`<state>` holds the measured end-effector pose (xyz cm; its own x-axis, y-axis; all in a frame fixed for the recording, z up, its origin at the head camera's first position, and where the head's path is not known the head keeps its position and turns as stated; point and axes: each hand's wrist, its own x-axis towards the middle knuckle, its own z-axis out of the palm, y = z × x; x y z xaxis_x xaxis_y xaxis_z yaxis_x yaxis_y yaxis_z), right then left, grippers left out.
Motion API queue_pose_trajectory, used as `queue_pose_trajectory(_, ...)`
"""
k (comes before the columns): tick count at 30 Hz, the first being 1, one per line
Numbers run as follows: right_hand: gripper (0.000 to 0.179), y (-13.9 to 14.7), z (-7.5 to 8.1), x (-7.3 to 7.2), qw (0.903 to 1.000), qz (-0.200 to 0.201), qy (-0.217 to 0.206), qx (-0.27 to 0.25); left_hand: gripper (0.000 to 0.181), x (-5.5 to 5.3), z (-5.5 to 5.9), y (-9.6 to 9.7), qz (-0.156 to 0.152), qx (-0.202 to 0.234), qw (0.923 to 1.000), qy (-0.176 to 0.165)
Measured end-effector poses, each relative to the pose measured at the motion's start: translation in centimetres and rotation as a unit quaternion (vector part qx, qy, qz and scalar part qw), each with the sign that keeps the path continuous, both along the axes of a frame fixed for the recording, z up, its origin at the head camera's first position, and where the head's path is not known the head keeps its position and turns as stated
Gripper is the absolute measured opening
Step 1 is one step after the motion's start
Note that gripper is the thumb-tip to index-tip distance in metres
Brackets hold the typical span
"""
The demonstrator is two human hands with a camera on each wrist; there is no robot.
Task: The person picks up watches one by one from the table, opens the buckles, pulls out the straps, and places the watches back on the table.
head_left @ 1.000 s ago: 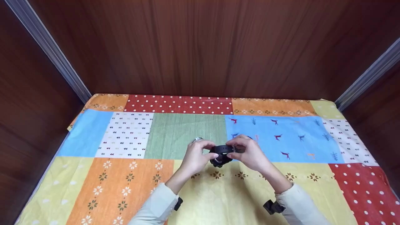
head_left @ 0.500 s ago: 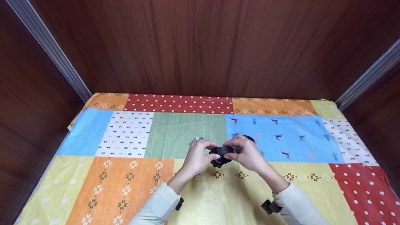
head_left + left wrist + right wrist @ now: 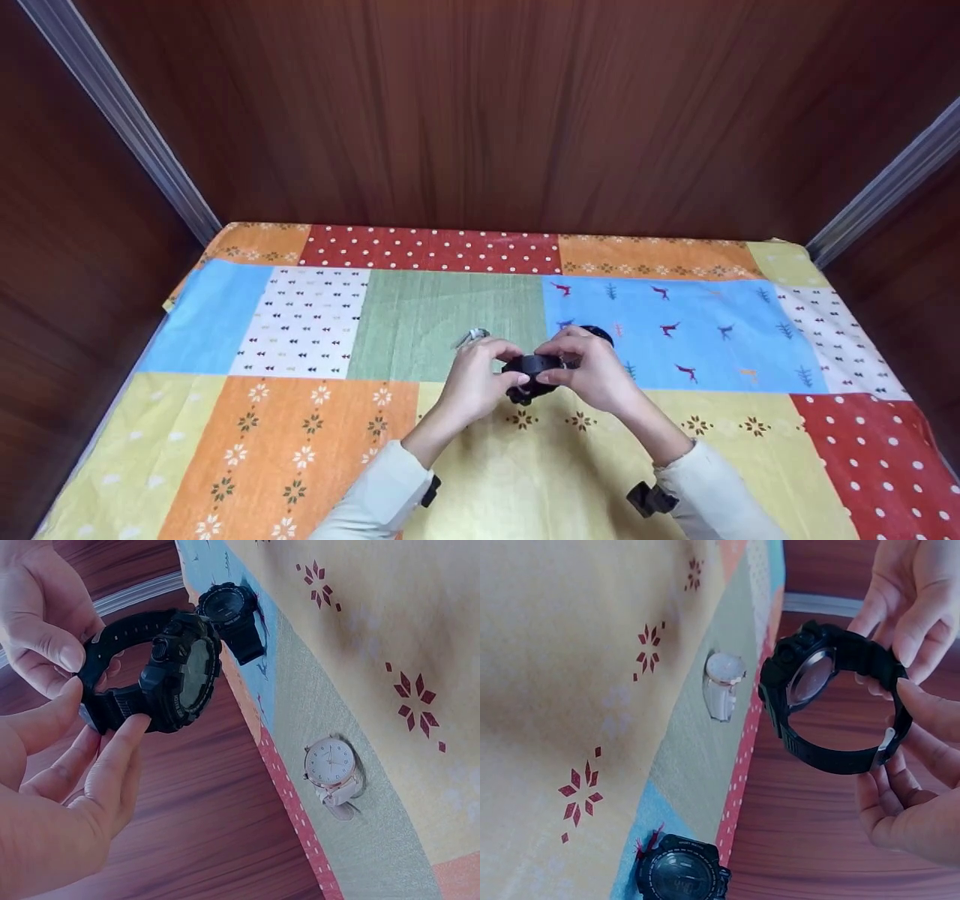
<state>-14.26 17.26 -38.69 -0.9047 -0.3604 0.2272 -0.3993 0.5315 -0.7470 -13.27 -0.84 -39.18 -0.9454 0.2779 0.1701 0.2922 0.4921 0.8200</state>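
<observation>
A black sports wristwatch point(image 3: 532, 365) is held up in front of me between both hands, its strap closed into a loop. My left hand point(image 3: 474, 379) pinches one side of the strap with thumb and fingers. My right hand point(image 3: 592, 369) pinches the other side. In the left wrist view the dial point(image 3: 196, 673) faces away from the hands, toward the cloth. The right wrist view shows the case back and a metal buckle point(image 3: 885, 741), near the right fingers. Just past my left hand lies a white-strapped watch point(image 3: 330, 763) with a round white dial.
Partly hidden behind my right hand, a second black sports watch point(image 3: 229, 607) lies on a blue patch of cloth. A multicoloured patchwork cloth point(image 3: 300, 450) covers the table. Dark wood panels point(image 3: 480, 112) rise behind it and on both sides.
The held watch has tipped so that its loop looks flatter from above. Both hands have drawn slightly closer together, and more of the second black watch shows behind the right hand.
</observation>
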Motion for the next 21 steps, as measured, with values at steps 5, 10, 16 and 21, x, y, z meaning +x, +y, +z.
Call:
queue_pose_trajectory(5,0.020,0.10,-0.14,0.08,1.0000,-0.001,-0.008,0.000,0.017,0.02,-0.06,0.01,-0.004,0.001,1.0000,-0.004)
queue_pose_trajectory(10,0.020,0.12,-0.26,0.12,0.9999,-0.001,-0.014,0.001,0.017,0.07,-0.09,0.08,-0.004,0.004,0.9999,-0.015)
queue_pose_trajectory(16,0.022,0.15,-0.36,0.26,0.9998,0.004,-0.009,0.016,0.018,0.06,-0.26,0.07,-0.005,-0.003,0.9999,-0.013)
queue_pose_trajectory(21,0.021,0.26,-0.58,0.26,0.9998,0.014,0.004,0.011,0.018,0.03,-0.42,0.10,-0.007,0.000,0.9999,-0.012)
